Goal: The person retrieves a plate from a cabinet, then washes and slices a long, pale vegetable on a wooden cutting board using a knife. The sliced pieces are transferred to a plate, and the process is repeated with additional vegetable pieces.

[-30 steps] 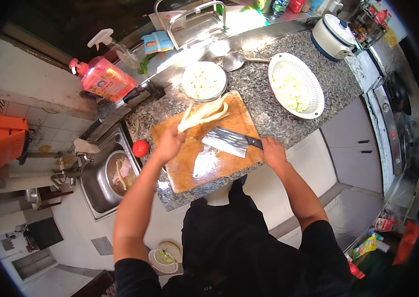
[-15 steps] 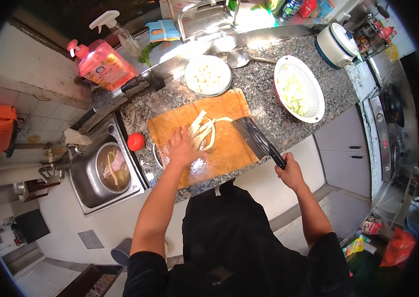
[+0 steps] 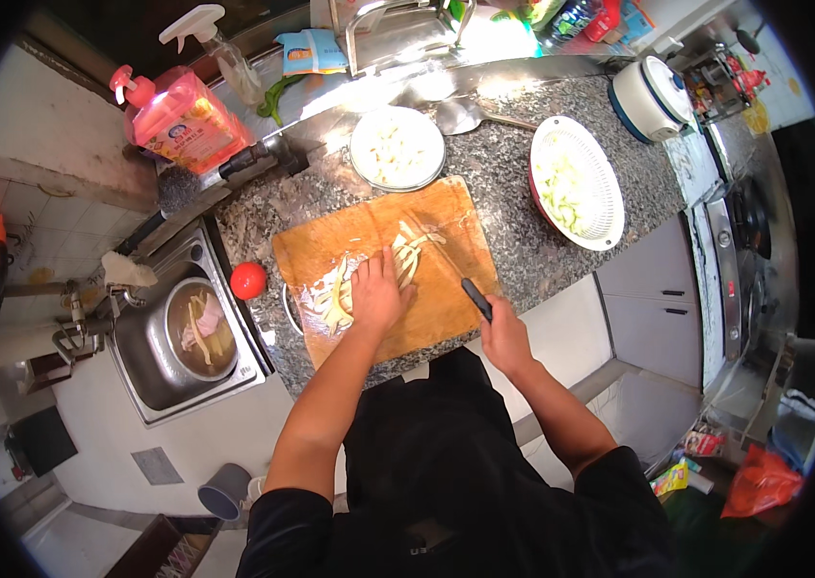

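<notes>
On the wooden cutting board (image 3: pixel 316 246) lie long pale yellow strips (image 3: pixel 338 306), some of them under my left hand (image 3: pixel 378 297). Its fingers are drawn together and press the strips to the board. My right hand (image 3: pixel 506 337) is closed round the black handle of a cleaver (image 3: pixel 450 260). The blade stands on edge, its tip side by the far ends of the strips, just right of my left hand. Smaller pale pieces are scattered on the board near the blade. Which strips the blade touches I cannot make out.
Beyond the board are a bowl of pale chunks (image 3: pixel 396 149), a metal spatula (image 3: pixel 462 117) and a white colander (image 3: pixel 604 193) of light green slices. A tomato (image 3: pixel 248 280) sits left of the board, beside a sink (image 3: pixel 152 371) holding a metal basin (image 3: pixel 226 358) of water and food.
The cleaver has swung left from the board's right edge onto the strips. My left hand, spread before, has shifted right with its fingers closer together. Strips now lie on both sides of it.
</notes>
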A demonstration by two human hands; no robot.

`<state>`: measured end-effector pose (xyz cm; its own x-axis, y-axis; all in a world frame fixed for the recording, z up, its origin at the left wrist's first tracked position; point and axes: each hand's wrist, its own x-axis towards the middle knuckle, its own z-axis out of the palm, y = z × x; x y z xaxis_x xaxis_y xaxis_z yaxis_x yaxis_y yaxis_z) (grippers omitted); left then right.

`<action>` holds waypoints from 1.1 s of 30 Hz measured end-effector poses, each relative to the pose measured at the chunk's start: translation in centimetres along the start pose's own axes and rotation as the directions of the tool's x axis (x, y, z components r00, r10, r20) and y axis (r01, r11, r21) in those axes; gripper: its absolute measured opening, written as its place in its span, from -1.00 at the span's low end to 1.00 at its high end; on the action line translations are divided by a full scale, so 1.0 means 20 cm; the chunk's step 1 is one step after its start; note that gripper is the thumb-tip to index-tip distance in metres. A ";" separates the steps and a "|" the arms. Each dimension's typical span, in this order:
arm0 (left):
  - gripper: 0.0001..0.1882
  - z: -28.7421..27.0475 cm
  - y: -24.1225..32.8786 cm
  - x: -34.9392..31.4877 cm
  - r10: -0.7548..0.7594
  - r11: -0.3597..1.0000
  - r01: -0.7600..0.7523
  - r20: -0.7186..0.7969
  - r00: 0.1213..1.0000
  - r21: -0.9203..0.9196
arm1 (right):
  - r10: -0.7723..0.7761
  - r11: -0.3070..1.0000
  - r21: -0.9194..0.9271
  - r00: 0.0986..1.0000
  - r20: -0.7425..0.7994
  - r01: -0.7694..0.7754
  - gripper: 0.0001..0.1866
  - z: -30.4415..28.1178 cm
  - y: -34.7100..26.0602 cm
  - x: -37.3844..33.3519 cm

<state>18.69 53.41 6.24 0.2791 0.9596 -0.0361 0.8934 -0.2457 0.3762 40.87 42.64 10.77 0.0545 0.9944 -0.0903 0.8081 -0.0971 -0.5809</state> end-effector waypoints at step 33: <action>0.15 -0.20 -0.05 -0.17 -0.233 0.972 0.232 0.117 0.965 0.024 | -0.087 0.991 0.124 0.950 0.299 0.051 -0.57 -0.10 -0.21 0.14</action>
<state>15.47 50.96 9.64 0.1025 0.9676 -0.2307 0.9420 -0.0199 0.3351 38.76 46.00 14.53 -0.1937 0.9409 -0.2777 0.7310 -0.0504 -0.6805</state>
